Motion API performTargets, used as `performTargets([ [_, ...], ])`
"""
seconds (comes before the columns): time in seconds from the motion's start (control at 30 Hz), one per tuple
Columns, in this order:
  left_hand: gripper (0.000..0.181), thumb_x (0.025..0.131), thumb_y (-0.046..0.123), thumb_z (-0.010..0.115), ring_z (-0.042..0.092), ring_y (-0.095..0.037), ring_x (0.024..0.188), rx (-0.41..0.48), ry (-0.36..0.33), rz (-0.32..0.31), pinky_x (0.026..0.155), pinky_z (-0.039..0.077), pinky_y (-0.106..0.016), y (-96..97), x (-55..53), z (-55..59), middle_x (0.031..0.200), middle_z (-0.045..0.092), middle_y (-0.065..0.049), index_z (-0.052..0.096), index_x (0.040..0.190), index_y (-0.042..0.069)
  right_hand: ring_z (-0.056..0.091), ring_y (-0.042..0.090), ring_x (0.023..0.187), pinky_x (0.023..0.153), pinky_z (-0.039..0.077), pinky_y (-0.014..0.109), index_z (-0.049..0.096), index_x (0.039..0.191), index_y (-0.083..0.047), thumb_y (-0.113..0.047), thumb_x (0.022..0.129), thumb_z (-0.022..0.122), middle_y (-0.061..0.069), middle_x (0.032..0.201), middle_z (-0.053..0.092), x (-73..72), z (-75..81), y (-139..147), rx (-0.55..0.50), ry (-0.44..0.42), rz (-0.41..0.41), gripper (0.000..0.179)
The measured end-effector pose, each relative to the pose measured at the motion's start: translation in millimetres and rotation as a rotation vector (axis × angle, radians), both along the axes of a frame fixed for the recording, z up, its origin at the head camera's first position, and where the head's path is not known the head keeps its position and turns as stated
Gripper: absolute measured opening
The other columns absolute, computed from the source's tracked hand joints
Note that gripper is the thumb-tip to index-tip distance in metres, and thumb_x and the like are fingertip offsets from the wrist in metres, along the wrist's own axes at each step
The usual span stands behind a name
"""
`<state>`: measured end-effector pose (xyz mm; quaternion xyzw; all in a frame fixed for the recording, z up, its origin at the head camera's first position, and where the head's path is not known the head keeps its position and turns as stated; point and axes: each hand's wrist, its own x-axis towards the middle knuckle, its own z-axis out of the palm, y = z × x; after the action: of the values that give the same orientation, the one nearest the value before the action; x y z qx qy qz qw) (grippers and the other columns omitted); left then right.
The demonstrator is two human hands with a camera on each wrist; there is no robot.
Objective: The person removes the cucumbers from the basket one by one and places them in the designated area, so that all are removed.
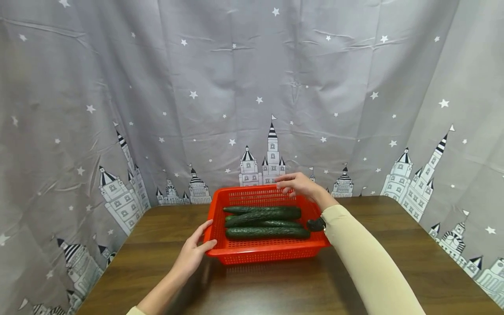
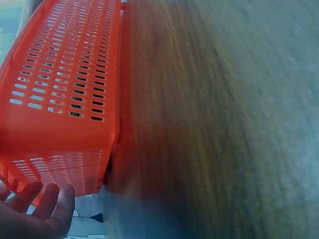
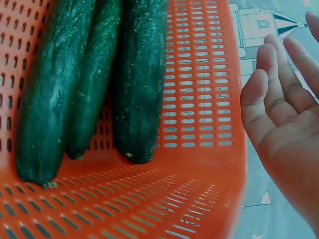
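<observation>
Several long dark-green cucumbers (image 1: 267,233) lie lengthwise in a red perforated plastic basket (image 1: 271,251) on the table. Three of the cucumbers (image 3: 55,104) show side by side from the right wrist, their ends near one end wall. At the basket's left side, my left hand (image 1: 193,251) holds the rim near the front corner, thumb over it and fingers along the outside. My right hand (image 1: 301,184) is above the far right part of the basket, fingers loosely bent and holding nothing. In the right wrist view its fingers (image 3: 256,92) appear beside the rim.
The brown wooden table (image 1: 165,227) extends on both sides and in front of the basket. Behind it hangs a grey curtain (image 1: 220,118) printed with castles and stars. A black device (image 1: 316,225) sits at my right wrist, over the basket's right end.
</observation>
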<state>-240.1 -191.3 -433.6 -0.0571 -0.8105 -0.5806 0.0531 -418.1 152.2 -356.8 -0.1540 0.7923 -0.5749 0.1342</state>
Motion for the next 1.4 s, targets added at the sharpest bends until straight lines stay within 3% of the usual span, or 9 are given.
performTargets([
  [0.2, 0.057, 0.098, 0.015, 0.064, 0.058, -0.03, 0.121, -0.022, 0.015, -0.005, 0.09, 0.05, -0.024, 1.0, -2.4, -0.8, 0.14, 0.057, -0.019, 0.044, 0.151, 0.013, 0.058, 0.02, 0.083, 0.066, 0.047, 0.027, 0.062, 0.136, -0.002, -0.017, 0.095, 0.068, 0.012, 0.122, 0.065, 0.0, -9.1, -1, 0.002, -0.03, -0.018, 0.044],
  [0.33, 0.054, 0.098, 0.016, 0.064, 0.057, -0.031, 0.118, -0.049, 0.028, 0.009, 0.085, 0.053, -0.025, 1.9, -6.2, -0.8, 0.134, 0.06, -0.02, 0.046, 0.149, 0.011, 0.052, 0.016, 0.07, 0.06, 0.042, 0.026, 0.063, 0.134, -0.003, -0.017, 0.094, 0.07, 0.008, 0.097, 0.065, -1.3, -15.6, -2, 0.009, -0.056, -0.03, 0.043],
  [0.47, 0.054, 0.097, 0.015, 0.065, 0.058, -0.032, 0.116, -0.05, 0.02, 0.022, 0.081, 0.054, -0.024, 2.1, -8.6, -1.5, 0.131, 0.059, -0.02, 0.047, 0.147, 0.011, 0.046, 0.012, 0.061, 0.058, 0.04, 0.027, 0.062, 0.136, -0.003, -0.018, 0.093, 0.071, 0.002, 0.072, 0.055, -2.4, -21.6, -4, 0.028, -0.071, -0.023, 0.046],
  [0.9, 0.057, 0.097, 0.019, 0.066, 0.061, -0.028, 0.112, -0.011, 0.009, -0.005, 0.083, 0.053, -0.023, 2.3, -5.5, -6.1, 0.134, 0.057, -0.018, 0.043, 0.15, 0.017, 0.04, 0.011, 0.055, 0.054, 0.036, 0.025, 0.067, 0.131, -0.005, -0.022, 0.092, 0.073, -0.004, 0.069, 0.059, 1.4, -40.0, -7, 0.077, -0.091, -0.046, 0.043],
  [1.17, 0.057, 0.098, 0.017, 0.066, 0.063, -0.028, 0.112, -0.007, 0.012, -0.011, 0.084, 0.053, -0.022, 1.0, -4.4, -7.7, 0.135, 0.057, -0.019, 0.043, 0.15, 0.017, 0.038, 0.011, 0.053, 0.051, 0.03, 0.025, 0.07, 0.127, -0.007, -0.022, 0.089, 0.075, -0.007, 0.055, 0.048, -3.1, -51.1, -10, 0.153, -0.089, -0.008, 0.041],
  [1.27, 0.057, 0.098, 0.017, 0.065, 0.062, -0.027, 0.113, -0.008, 0.019, -0.012, 0.085, 0.053, -0.023, 0.6, -4.4, -7.9, 0.136, 0.057, -0.018, 0.043, 0.15, 0.017, 0.036, 0.013, 0.054, 0.052, 0.03, 0.025, 0.074, 0.122, -0.009, -0.025, 0.087, 0.077, -0.009, 0.063, 0.062, -3.3, -53.9, -11, 0.195, -0.069, -0.001, 0.039],
  [1.4, 0.056, 0.098, 0.017, 0.065, 0.062, -0.027, 0.114, -0.01, 0.021, -0.014, 0.085, 0.052, -0.023, 0.4, -4.5, -8.1, 0.137, 0.057, -0.017, 0.043, 0.15, 0.018, 0.054, 0.011, 0.077, 0.07, 0.047, 0.025, 0.078, 0.114, -0.011, -0.026, 0.086, 0.078, -0.004, 0.104, 0.076, -0.9, -55.6, -14, 0.261, -0.035, 0.021, 0.032],
])
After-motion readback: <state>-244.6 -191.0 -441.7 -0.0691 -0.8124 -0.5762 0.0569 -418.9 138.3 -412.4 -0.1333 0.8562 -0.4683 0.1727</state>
